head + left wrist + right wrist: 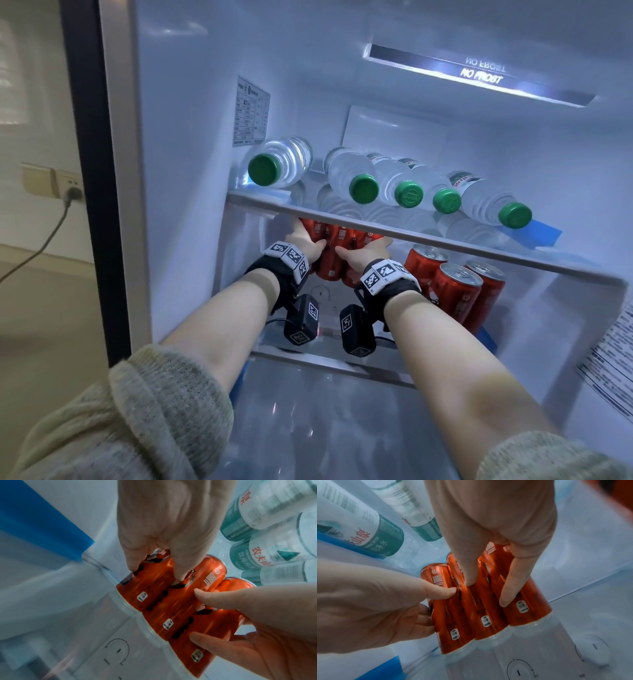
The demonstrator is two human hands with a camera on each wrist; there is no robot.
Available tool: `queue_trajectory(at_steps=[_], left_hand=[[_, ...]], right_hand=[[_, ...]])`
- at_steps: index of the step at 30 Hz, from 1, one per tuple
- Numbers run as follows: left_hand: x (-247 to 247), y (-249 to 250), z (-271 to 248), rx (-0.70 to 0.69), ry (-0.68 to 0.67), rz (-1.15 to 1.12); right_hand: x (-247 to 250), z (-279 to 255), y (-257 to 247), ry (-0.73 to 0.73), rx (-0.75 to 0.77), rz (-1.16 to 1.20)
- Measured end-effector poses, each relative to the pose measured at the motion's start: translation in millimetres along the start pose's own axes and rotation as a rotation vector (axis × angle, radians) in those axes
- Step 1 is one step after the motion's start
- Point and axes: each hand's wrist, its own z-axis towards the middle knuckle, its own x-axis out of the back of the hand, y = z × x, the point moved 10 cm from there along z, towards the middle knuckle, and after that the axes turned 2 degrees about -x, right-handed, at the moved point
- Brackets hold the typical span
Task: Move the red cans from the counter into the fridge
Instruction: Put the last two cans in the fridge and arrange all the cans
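both hands — left hand (306, 240), right hand (368, 253) — clasp 3 upright red metal cans (173, 601) on the fridge's lower shelf (329, 332); 3 more red cans (452, 284) already stand beside — counter unseen.

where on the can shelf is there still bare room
Bare shelf floor lies in front of the three held cans, between them and the shelf's front edge. Right side is crowded by three standing cans. The water bottles fill the upper shelf.

The fridge (178, 102) is seen from above and in front by the head camera, looking in and down. The red cans (171, 601) are seen from very close by both wrist cameras, one from each side, and are shared by all views.
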Motion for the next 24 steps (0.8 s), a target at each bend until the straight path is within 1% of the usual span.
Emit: queue_trajectory(at_steps=[6,12,17,20,24], left_hand=[[-7,-1,14,0.002,0.017,-0.008],[-10,-1,27,-0.037,0.026,0.010],[-10,0,32,-0.061,0.037,-0.003],[-10,-1,34,-0.080,0.029,-0.035],[-12,-4,35,-0.052,0.022,-0.098]], right_hand=[[-5,11,-2,0.020,0.042,-0.004],[-10,18,-4,0.041,0.062,-0.036],[-9,20,0,0.043,0.005,-0.033],[-7,20,0,0.042,-0.003,-0.045],[-7,21,1,0.038,-0.011,-0.038]])
